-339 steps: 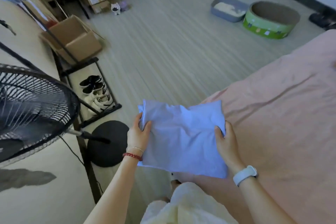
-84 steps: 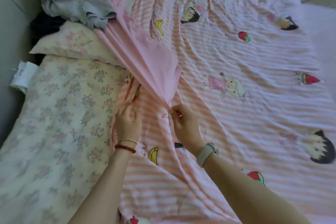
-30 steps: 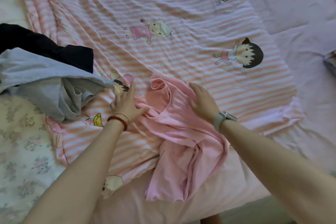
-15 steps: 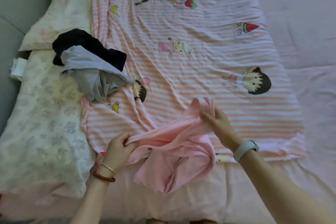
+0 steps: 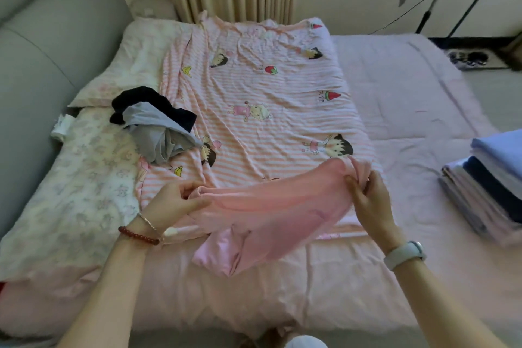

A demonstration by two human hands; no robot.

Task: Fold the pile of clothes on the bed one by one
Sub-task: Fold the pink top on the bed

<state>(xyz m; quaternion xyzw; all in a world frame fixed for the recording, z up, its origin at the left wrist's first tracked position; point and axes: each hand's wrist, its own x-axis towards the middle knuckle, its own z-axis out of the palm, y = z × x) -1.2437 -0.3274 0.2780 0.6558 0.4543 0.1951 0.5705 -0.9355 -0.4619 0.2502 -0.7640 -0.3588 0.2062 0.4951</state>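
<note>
Fingers point(image 5: 197, 201) of both hands pinched a pink garment point(image 5: 271, 215) stretched between them; folded stack point(image 5: 491, 186) done, dark and grey clothes point(image 5: 158, 127) remained unfolded.

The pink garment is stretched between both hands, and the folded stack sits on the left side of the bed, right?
Not quite. The pink garment is held between the left hand and right hand, but the head view shows the folded stack on the bed's right side.

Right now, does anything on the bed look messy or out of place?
Only the unfolded grey garment and dark garment, crumpled near the pillow. Both hands grip the pink garment.
</note>
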